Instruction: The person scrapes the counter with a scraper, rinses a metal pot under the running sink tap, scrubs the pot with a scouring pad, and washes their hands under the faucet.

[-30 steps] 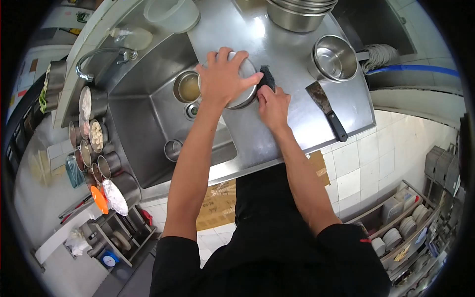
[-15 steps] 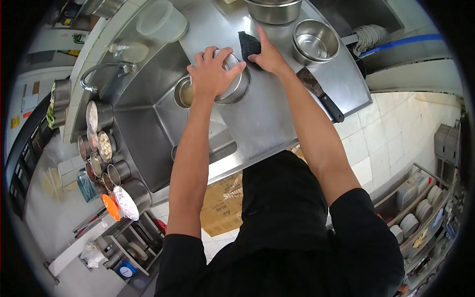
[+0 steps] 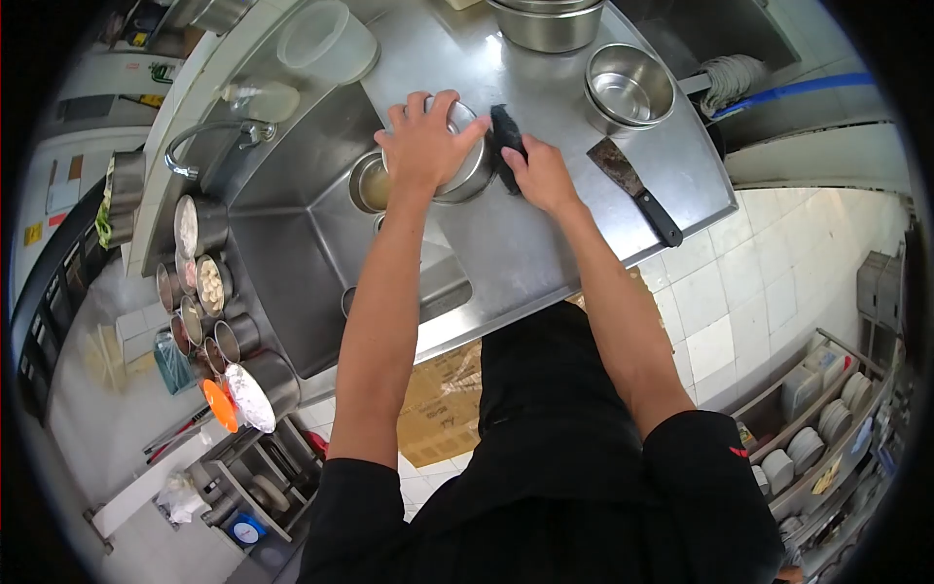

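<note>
A round stainless steel pot (image 3: 474, 183) rests on the steel counter (image 3: 535, 243) at the sink's edge. My left hand (image 3: 423, 148) holds it from above, fingers spread over its top, so its upper face is largely covered. In my right hand (image 3: 545, 177) is a black scouring pad (image 3: 504, 131), pressed against or close beside the pot's right side. Left of the pot, a smaller metal pot (image 3: 371, 185) contains cloudy yellowish liquid. A scraper (image 3: 632, 190) with a stained blade and black handle lies right of my right hand.
Nested steel pots (image 3: 630, 86) and a larger pot (image 3: 547, 29) stand farther back. The sink (image 3: 292, 243) is at left, with a faucet (image 3: 206, 131) and a translucent plastic tub (image 3: 326, 47) behind. Several food containers (image 3: 212, 282) line the far left.
My right hand has come down and nearer the pot with the scouring pad, fingers now wrapped round it. My left hand stays on the pot. The whole view has shifted slightly.
</note>
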The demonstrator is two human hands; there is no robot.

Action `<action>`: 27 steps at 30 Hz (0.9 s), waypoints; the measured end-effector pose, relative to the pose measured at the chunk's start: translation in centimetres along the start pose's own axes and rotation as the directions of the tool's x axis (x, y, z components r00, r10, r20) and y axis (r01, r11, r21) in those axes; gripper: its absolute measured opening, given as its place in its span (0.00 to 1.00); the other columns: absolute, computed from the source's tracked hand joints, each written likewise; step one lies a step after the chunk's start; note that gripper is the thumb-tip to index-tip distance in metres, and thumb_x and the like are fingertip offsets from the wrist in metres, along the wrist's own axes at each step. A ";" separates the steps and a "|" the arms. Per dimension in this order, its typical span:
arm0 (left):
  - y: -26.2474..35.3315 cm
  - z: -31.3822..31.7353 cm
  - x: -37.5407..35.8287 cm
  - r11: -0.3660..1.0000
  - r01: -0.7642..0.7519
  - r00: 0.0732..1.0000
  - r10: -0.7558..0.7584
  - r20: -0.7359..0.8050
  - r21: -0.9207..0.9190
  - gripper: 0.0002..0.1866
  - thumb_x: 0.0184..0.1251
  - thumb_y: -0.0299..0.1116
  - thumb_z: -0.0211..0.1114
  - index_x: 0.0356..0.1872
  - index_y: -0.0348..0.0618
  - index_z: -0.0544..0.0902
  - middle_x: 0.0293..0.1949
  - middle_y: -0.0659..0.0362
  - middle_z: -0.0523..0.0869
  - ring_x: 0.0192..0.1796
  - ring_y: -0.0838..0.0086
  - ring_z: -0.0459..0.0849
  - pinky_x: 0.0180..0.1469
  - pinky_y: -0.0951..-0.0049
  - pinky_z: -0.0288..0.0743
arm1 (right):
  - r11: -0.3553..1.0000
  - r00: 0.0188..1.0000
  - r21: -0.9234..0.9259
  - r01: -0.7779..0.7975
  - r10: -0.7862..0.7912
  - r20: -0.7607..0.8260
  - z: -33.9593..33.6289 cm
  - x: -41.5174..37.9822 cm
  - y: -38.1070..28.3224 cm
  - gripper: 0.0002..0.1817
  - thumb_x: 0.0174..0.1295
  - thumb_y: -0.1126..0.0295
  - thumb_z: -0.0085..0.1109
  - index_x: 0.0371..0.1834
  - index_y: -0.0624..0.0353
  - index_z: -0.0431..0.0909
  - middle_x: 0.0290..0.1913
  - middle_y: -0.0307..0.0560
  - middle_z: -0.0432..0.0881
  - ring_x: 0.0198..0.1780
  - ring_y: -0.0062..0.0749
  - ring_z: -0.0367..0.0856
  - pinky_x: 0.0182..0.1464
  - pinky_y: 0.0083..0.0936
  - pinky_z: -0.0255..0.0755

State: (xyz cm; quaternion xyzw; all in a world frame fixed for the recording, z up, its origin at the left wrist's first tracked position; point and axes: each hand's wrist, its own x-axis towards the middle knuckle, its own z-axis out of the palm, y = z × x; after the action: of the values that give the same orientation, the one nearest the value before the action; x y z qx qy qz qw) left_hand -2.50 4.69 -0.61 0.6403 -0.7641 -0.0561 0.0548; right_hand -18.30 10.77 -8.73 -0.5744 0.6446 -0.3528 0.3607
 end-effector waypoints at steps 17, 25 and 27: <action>0.3 0.4 0.2 1.000 0.018 1.000 -0.018 -0.006 0.019 0.33 0.62 0.66 0.61 0.63 0.60 0.78 0.66 0.55 0.74 0.69 0.54 0.68 0.64 0.36 0.62 | 0.996 0.978 -0.007 0.092 -0.092 -0.188 2.1 1.7 0.2 0.14 0.67 0.66 0.59 0.31 0.68 0.77 0.35 0.67 0.80 0.39 0.66 0.79 0.43 0.52 0.71; 0.1 0.2 0.6 1.000 -0.019 1.000 0.019 -0.020 0.014 0.31 0.61 0.64 0.62 0.60 0.59 0.79 0.65 0.54 0.74 0.67 0.51 0.70 0.62 0.36 0.63 | 0.984 0.949 0.046 0.174 -0.155 -0.274 3.4 0.0 0.8 0.11 0.68 0.69 0.57 0.32 0.68 0.75 0.36 0.67 0.80 0.39 0.67 0.78 0.42 0.51 0.71; 0.0 0.2 0.2 0.999 -0.045 0.999 0.045 0.004 0.028 0.31 0.61 0.64 0.62 0.60 0.60 0.79 0.64 0.54 0.74 0.67 0.51 0.70 0.62 0.36 0.63 | 0.977 0.941 -0.025 0.212 -0.211 -0.263 3.4 3.1 0.8 0.11 0.67 0.70 0.57 0.33 0.68 0.75 0.36 0.66 0.81 0.40 0.67 0.78 0.43 0.51 0.71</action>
State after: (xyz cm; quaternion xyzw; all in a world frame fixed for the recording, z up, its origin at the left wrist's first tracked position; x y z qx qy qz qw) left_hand -2.53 4.46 -0.81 0.6236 -0.7791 -0.0450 0.0458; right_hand -15.98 7.62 -11.27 -0.5873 0.6210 -0.4640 0.2326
